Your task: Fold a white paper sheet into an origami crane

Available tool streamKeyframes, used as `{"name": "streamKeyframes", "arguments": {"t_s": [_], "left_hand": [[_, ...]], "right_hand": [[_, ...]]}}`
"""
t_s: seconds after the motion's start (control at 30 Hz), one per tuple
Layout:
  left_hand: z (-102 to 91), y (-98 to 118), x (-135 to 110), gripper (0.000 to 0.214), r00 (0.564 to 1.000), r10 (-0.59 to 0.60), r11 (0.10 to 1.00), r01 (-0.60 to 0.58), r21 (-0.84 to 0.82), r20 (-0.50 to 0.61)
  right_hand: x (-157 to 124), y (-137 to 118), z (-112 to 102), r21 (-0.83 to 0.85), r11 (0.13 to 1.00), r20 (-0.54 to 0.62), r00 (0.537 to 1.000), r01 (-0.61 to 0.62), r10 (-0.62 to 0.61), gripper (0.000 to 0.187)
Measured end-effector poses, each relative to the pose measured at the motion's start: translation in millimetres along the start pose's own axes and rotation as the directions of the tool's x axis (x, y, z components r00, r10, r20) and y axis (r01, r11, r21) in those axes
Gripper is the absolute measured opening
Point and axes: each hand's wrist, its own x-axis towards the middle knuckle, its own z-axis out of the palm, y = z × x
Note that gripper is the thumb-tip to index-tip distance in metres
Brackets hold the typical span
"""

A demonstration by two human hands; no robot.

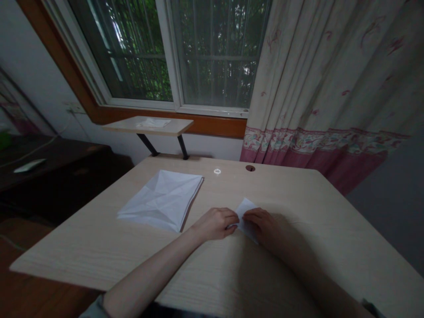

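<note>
A small folded piece of white paper (246, 206) rests on the desk between my two hands, one corner pointing toward the window. My left hand (218, 224) grips its left edge with curled fingers. On the other side, my right hand (263, 227) has its fingers closed on the paper's right part and covers some of it. Off to the left lies a stack of larger white paper sheets (162, 198), marked with crossing creases.
The pale wooden desk (314, 194) has a round cable hole (250, 168) and a small white ring-shaped mark (217, 171) near its back edge. A raised shelf (179, 126) bearing a crumpled white paper (154, 123) stands at the back left. A curtain (298, 88) hangs behind.
</note>
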Motion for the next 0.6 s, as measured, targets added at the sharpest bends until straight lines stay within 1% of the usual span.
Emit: {"name": "streamKeyframes", "arguments": {"t_s": [0.1, 0.23, 0.43, 0.5, 0.6], "left_hand": [[0.3, -1, 0, 0.023, 1.0, -0.001, 1.0, 0.001, 0.018, -0.006], [4.0, -4, -1, 0.034, 0.999, 0.002, 1.0, -0.001, 0.03, -0.046], [10.0, -2, -1, 0.028, 0.983, -0.062, 0.992, 0.08, 0.102, -0.172], [10.2, 0, 1, 0.026, 0.979, -0.085, 0.987, 0.108, 0.118, -0.183], [8.5, 4, 3, 0.025, 0.979, -0.126, 0.981, 0.147, 0.126, -0.162]], "right_hand": [[1, -4, -5, -0.025, 0.999, 0.036, 0.999, 0.021, -0.02, 0.048], [2, -9, -8, -0.042, 0.999, 0.02, 1.0, 0.018, -0.017, 0.041], [5, -19, -4, -0.043, 0.999, -0.066, 0.998, 0.003, -0.006, 0.024], [5, -20, -3, -0.06, 0.998, -0.088, 0.996, 0.018, -0.023, 0.02], [6, -20, -3, -0.084, 0.996, -0.089, 0.995, 0.037, -0.044, 0.021]]}}
